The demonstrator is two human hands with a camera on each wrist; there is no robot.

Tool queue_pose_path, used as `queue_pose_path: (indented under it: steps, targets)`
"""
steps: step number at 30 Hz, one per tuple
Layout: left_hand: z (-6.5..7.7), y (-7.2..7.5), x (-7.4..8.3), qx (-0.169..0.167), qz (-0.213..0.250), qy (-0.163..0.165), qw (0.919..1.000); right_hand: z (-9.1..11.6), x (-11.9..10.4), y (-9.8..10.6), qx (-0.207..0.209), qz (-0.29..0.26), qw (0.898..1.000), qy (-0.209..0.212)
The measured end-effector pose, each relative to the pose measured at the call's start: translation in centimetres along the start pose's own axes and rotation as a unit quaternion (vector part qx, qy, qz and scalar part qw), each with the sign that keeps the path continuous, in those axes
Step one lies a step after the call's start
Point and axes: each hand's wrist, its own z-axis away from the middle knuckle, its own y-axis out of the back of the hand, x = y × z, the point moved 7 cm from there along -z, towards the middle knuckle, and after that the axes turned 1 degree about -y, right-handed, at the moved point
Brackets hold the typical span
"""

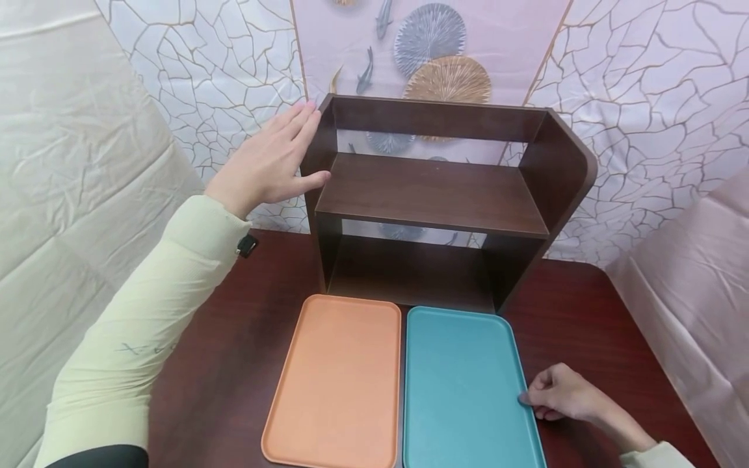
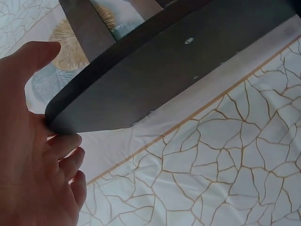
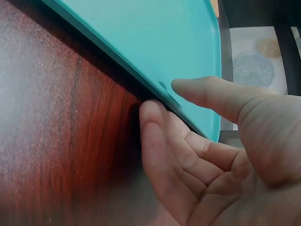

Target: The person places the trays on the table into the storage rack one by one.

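Observation:
A dark brown two-tier shelf (image 1: 433, 192) stands behind two trays on the table. My left hand (image 1: 272, 156) is at the upper left of the shelf, its fingers extended along the side panel and the thumb spread apart. In the left wrist view, the fingers touch the rounded corner of that side panel (image 2: 141, 80), and the thumb stays off it. My right hand (image 1: 562, 393) pinches the right rim of the teal tray (image 1: 468, 383), thumb over the edge and curled fingers (image 3: 155, 141) against its outer side. Beside it lies an orange tray (image 1: 342, 377).
The trays lie side by side on a dark red wooden table (image 1: 234, 390), with the shelf's base just behind them. A patterned cloth (image 1: 234, 58) hangs behind the shelf. Pale fabric (image 1: 64, 195) drapes on the left and pinkish fabric (image 1: 696, 273) on the right.

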Motion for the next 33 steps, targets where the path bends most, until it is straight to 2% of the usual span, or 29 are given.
queue_pose_path:
  steps: [6,10,20,33]
  targets:
    - [0.0,-0.1,0.1,0.029,-0.02,-0.027,0.999,0.0,0.2,-0.3,0.0,0.0,1.0,-0.011]
    - [-0.1,-0.1,0.2,0.037,-0.024,-0.036,0.9984,0.0,0.4,-0.4,-0.009,-0.004,1.0,-0.01]
    - [-0.3,-0.1,0.5,0.026,-0.031,-0.032,0.9987,-0.2,0.7,-0.4,-0.038,-0.023,0.999,0.014]
    - [-0.4,0.0,0.4,0.025,-0.036,-0.029,0.9986,-0.3,0.7,-1.3,-0.093,-0.091,0.991,0.031]
